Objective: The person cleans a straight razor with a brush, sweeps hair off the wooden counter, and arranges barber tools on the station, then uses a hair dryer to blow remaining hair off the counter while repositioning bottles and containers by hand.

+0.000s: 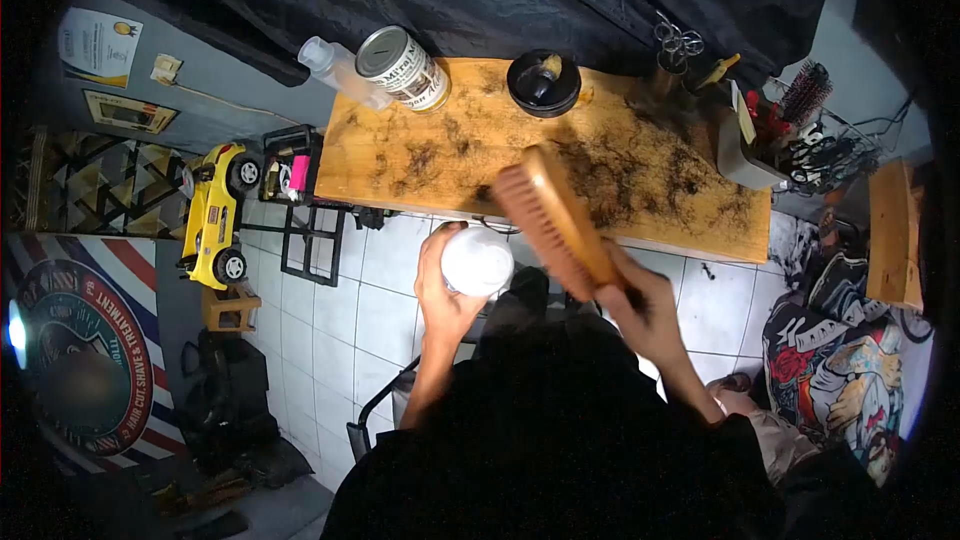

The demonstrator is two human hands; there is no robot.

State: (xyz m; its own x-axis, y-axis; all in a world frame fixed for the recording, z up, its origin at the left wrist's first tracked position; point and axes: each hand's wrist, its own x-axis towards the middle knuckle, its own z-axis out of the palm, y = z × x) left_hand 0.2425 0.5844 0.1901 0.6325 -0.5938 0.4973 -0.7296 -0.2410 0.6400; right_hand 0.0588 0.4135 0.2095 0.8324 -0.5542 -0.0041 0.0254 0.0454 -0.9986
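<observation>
My left hand (pixel 440 285) is closed around a white container with a rounded top (pixel 478 260), held in front of the wooden counter's near edge. In my right hand (pixel 645 305) is a wooden brush (pixel 565 225), gripped by its lower end. Its brown bristles face left, and its upper end overlaps the counter in view. Dark hair clippings (pixel 640 170) lie scattered over the wooden counter (pixel 370 165). Farther back on it sits a black bowl (pixel 543 90) with a small brush inside. The two hands are apart.
A labelled can (pixel 403 70) and a clear plastic bottle (pixel 340 70) stand at the back left. At right are scissors in a metal cup (pixel 670 70) and a grey holder (pixel 745 155) with combs and brushes. A yellow toy car (pixel 213 220) is at left.
</observation>
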